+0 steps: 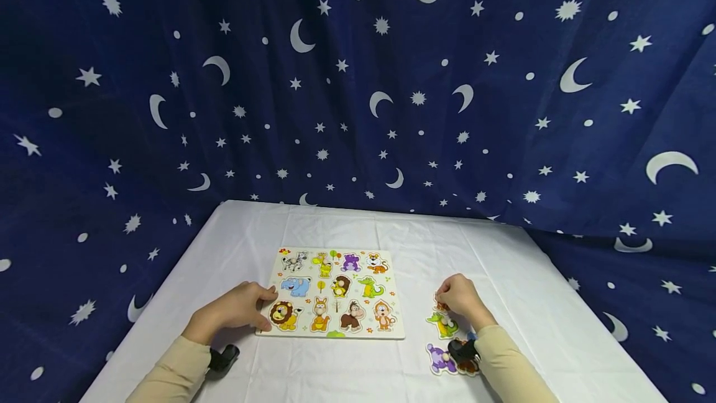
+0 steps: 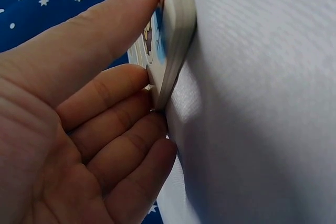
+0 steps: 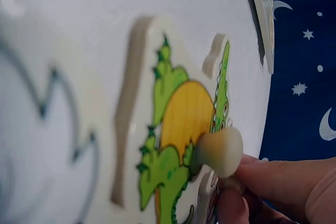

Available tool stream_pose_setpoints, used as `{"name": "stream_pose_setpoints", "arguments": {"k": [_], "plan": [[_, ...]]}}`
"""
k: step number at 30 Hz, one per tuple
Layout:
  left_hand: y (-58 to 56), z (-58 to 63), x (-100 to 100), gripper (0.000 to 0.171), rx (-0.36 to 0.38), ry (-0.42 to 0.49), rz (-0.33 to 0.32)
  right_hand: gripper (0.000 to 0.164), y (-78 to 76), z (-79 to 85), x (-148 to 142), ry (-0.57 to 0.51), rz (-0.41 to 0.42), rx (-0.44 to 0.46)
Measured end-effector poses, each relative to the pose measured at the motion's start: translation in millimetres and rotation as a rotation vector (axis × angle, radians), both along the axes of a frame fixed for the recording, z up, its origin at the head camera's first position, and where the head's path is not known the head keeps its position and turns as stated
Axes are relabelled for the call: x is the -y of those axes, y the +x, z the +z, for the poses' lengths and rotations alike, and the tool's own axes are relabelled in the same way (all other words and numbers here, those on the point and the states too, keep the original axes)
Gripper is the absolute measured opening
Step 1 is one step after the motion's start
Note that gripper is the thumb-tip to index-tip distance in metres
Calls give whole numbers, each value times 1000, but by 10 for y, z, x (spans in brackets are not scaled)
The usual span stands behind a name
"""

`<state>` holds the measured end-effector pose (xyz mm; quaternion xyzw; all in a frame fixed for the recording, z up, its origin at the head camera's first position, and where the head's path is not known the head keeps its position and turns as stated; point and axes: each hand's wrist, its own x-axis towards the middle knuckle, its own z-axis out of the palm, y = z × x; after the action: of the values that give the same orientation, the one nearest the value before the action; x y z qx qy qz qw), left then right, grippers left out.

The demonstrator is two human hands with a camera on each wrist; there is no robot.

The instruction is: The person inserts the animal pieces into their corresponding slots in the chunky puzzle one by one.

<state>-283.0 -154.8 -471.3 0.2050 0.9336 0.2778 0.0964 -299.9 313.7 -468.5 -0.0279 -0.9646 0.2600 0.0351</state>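
Observation:
A puzzle board (image 1: 330, 326) with printed animals lies flat on the table. My left hand (image 1: 240, 306) holds its left side near the front corner, thumb and bent fingers touching the board's edge (image 2: 176, 51) in the left wrist view. To the right of the board, my right hand (image 1: 461, 296) pinches the small knob of an orange-brown puzzle piece (image 1: 440, 303), mostly hidden by the fingers. Just in front lies a crocodile piece (image 1: 442, 325), whose pale knob (image 3: 223, 150) stands close to the fingertips (image 3: 257, 174) in the right wrist view.
A purple hippo piece (image 1: 439, 359) lies nearer the front, beside a brown piece (image 1: 468, 367) partly covered by the black wrist camera (image 1: 462, 349). A white cloth covers the table (image 1: 335, 372). Behind it hangs a dark blue curtain (image 1: 347, 111) with stars and moons.

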Motion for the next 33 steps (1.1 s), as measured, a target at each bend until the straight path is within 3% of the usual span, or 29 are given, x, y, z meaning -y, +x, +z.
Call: {"name": "stream_pose_setpoints", "arguments": {"k": [8,15,33], "plan": [[9,11,1,67,1,20,-11,12,20,19,0,-8,-7,-10],[23,11,-10,66,2,-10,26,9,33,60,40,-16,-25,-21],[4,-18,6,63,-7,-6,12,10,104,125,288,-66,39,-22]]}}
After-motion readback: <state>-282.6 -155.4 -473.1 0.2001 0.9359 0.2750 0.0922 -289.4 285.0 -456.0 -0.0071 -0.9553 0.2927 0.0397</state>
